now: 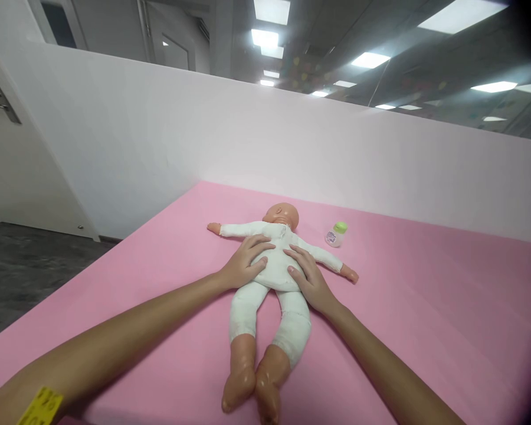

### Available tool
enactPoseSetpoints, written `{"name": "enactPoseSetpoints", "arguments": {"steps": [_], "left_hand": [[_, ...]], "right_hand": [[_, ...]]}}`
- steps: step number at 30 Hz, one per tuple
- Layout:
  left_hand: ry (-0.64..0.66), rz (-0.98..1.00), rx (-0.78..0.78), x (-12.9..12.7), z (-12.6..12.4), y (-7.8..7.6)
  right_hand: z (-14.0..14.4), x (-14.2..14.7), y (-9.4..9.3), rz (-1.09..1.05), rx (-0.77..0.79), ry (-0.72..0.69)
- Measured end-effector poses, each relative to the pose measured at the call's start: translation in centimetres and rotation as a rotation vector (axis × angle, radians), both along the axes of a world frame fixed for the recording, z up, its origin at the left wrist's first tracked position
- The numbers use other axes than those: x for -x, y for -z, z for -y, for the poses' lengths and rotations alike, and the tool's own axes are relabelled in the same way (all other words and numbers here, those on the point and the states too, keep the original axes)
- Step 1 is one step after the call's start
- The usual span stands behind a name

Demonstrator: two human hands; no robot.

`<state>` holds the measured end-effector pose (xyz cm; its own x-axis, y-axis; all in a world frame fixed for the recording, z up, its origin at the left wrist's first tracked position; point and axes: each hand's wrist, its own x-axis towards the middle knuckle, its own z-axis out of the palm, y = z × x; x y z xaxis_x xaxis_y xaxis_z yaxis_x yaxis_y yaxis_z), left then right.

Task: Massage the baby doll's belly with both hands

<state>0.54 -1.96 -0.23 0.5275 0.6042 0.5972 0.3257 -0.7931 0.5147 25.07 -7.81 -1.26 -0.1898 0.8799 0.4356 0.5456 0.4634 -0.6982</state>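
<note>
A baby doll (278, 265) with a white cloth body lies on its back on the pink table (168, 336), arms spread and feet toward me. Its head is turned to one side at the far end. My left hand (246, 260) rests on the left side of the doll's belly, fingers spread. On the opposite side of the belly lies my right hand (310, 277), its fingers also apart. Neither hand is wrapped round anything. Beyond the doll's arm on the right stands a small clear bottle (335, 236) with a green cap and a printed label.
A white wall (292, 147) runs along the table's far side, with glass above it. At the left are a white door (26, 159) and dark floor (35, 271). A yellow sticker (41, 406) is on my left forearm.
</note>
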Motion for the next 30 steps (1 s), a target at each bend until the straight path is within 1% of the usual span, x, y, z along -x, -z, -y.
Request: {"name": "enactPoseSetpoints", "arguments": {"steps": [30], "left_hand": [[0.008,-0.003,0.007,-0.01,-0.01,0.02]], "right_hand": [[-0.06,-0.10,-0.03,0.013,-0.003,0.002]]}}
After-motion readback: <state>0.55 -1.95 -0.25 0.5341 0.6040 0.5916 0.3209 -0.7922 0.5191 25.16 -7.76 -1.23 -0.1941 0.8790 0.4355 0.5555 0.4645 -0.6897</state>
